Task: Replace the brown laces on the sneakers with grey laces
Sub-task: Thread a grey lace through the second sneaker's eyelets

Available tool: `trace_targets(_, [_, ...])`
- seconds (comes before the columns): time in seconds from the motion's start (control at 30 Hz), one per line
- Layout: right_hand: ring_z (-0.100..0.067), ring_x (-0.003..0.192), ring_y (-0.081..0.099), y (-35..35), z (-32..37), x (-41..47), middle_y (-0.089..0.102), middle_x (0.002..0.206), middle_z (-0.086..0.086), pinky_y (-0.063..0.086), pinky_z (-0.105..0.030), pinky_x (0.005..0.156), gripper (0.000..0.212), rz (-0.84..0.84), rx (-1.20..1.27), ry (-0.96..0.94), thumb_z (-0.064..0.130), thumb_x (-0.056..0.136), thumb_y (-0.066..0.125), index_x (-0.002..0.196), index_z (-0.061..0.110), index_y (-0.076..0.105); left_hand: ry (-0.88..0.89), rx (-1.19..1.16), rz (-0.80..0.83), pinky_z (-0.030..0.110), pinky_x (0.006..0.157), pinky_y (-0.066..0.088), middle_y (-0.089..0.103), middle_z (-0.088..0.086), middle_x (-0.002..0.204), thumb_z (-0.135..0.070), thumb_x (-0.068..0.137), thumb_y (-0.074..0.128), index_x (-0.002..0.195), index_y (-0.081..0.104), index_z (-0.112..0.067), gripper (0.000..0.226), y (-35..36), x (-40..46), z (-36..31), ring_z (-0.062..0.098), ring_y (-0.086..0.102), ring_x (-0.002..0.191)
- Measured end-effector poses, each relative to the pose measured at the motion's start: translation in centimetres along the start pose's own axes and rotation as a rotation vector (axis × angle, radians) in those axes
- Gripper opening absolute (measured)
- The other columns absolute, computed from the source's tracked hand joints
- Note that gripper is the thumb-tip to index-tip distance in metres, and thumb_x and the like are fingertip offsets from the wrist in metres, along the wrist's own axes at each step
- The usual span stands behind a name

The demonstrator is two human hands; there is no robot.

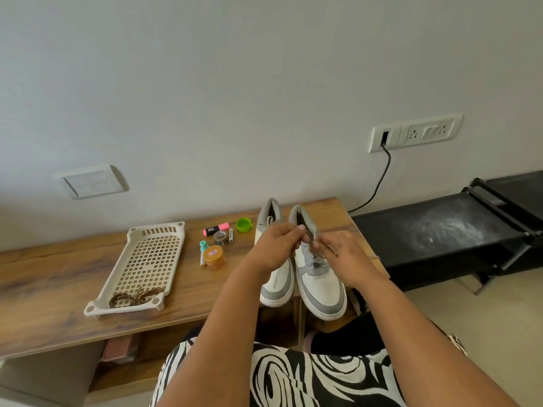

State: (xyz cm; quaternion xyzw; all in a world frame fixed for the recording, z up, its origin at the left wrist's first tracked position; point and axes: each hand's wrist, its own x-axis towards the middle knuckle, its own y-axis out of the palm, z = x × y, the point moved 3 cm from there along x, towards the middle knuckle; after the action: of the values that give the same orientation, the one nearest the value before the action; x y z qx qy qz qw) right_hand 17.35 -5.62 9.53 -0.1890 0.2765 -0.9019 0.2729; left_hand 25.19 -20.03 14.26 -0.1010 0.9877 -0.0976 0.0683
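Head view is looking down at two white-and-grey sneakers sitting side by side right of centre in the frame, toes hanging toward the near edge of the wooden surface. Both hands are meeting over the right-hand shoe's upper eyelets: the left hand is curling its fingers and pinching a lace near the tongue, and the right hand is pinching the other strand just beside it, fingertips almost touching. The lace's colour between the fingers is hard to tell; lower down it is crossing the grey tongue.

Over at lower left, a cream perforated tray is lying on the surface with brown laces bundled at its near end, well apart from the hands. Between tray and shoes, a pink highlighter, a green cap, a roll of tape, a small teal-capped bottle and an amber jar are clustering together.

A pale wall is filling the top, with a switch plate at left and a socket panel at right feeding a black cable. A black bench is standing at right.
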Motion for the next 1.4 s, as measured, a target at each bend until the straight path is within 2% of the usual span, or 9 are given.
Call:
trace_targets(0.13, [-0.018, 0.088, 0.054, -2.7, -2.6, -0.2, 0.057, 0.097, -0.003, 0.048, -0.036, 0.081, 0.031, -0.079, -0.2, 0.27, 0.031, 0.103, 0.041, 0.075, 0.029, 0.055, -0.024, -0.014, -0.09, 0.024, 0.064, 0.037, 0.043, -0.007, 0.06, -0.031, 0.103, 0.049, 0.074, 0.061, -0.015, 0.035, -1.9, 0.4, 0.2, 0.01, 0.038, 0.059])
trace_targets(0.3, [-0.007, 0.111, 0.05, -1.5, -0.8, 0.4, 0.054, 0.123, 0.01, 0.041, -0.031, 0.098, 0.037, 0.063, 0.089, 0.198, 0.042, 0.099, 0.048, 0.136, 0.034, 0.047, -0.048, 0.038, -0.002, 0.022, 0.063, 0.036, 0.043, -0.005, 0.065, -0.032, 0.102, 0.049, 0.075, 0.06, -0.016, 0.033, -1.3, 1.0, 1.1, 0.01, 0.039, 0.061])
trace_targets(0.4, [0.004, 0.091, 0.059, 0.4, 0.6, 0.4, 0.064, 0.096, 0.012, 0.045, -0.02, 0.079, 0.017, 0.156, 0.085, 0.101, 0.03, 0.098, 0.057, 0.113, 0.027, 0.062, -0.053, 0.045, -0.025, 0.022, 0.063, 0.038, 0.046, -0.008, 0.063, -0.032, 0.102, 0.05, 0.074, 0.062, -0.016, 0.034, -0.2, 1.5, 1.3, 0.01, 0.04, 0.061])
trace_targets(0.57, [-0.014, 0.085, 0.06, -3.5, -3.0, 1.1, 0.064, 0.091, 0.003, 0.043, -0.023, 0.067, 0.017, -0.209, -0.113, 0.283, 0.026, 0.098, 0.055, 0.102, 0.016, 0.069, -0.068, 0.013, -0.12, 0.022, 0.062, 0.037, 0.043, -0.002, 0.065, -0.03, 0.102, 0.051, 0.079, 0.064, -0.014, 0.031, -1.8, 1.7, 1.8, 0.011, 0.038, 0.06])
trace_targets(0.7, [-0.012, 0.105, 0.056, -4.0, -4.9, 0.7, 0.059, 0.12, 0.011, 0.047, -0.03, 0.087, 0.031, 0.066, -0.277, 0.437, 0.028, 0.092, 0.065, 0.123, 0.027, 0.061, -0.052, 0.061, -0.136, 0.022, 0.061, 0.039, 0.049, 0.005, 0.073, -0.032, 0.098, 0.058, 0.08, 0.068, -0.014, 0.027, -2.8, 2.0, 2.4, 0.012, 0.041, 0.063])
trace_targets(0.8, [-0.003, 0.121, 0.049, -0.8, -2.4, 1.6, 0.052, 0.129, 0.02, 0.042, -0.031, 0.104, 0.058, 0.236, 0.163, 0.281, 0.027, 0.085, 0.075, 0.136, 0.039, 0.05, -0.063, 0.239, -0.081, 0.021, 0.054, 0.037, 0.05, 0.0, 0.066, -0.037, 0.09, 0.069, 0.08, 0.07, -0.009, 0.029, -1.0, 3.0, 3.5, 0.012, 0.041, 0.059])
trace_targets(0.93, [-0.009, 0.089, 0.069, 1.0, -1.9, 2.6, 0.073, 0.092, 0.002, 0.056, -0.028, 0.084, 0.013, 0.241, 0.263, 0.302, 0.019, 0.097, 0.058, 0.106, 0.018, 0.068, -0.083, 0.154, -0.223, 0.024, 0.055, 0.034, 0.042, -0.007, 0.054, -0.036, 0.085, 0.074, 0.066, 0.055, -0.012, 0.037, 0.9, 4.9, 4.7, 0.009, 0.037, 0.053])
trace_targets(1.17, [-0.02, 0.092, 0.056, -2.3, -5.8, 2.4, 0.06, 0.105, -0.005, 0.045, -0.033, 0.074, 0.032, 0.189, -0.138, 0.587, 0.037, 0.104, 0.04, 0.104, 0.019, 0.067, 0.132, 0.755, -0.305, 0.029, 0.078, 0.046, 0.046, -0.001, 0.113, -0.053, 0.084, 0.068, 0.114, 0.061, -0.024, 0.042, 3.1, 6.9, 6.3, 0.016, 0.052, 0.1])
trace_targets(1.4, [-0.02, 0.09, 0.06, -1.0, -5.6, 2.8, 0.066, 0.1, -0.004, 0.05, -0.035, 0.081, 0.03, 0.203, -0.189, 0.564, 0.04, 0.093, 0.061, 0.106, 0.015, 0.071, 0.106, 0.974, -0.253, 0.031, 0.07, 0.049, 0.043, 0.002, 0.119, -0.044, 0.091, 0.063, 0.104, 0.066, -0.015, 0.032, 5.1, 8.7, 7.3, 0.02, 0.056, 0.093])
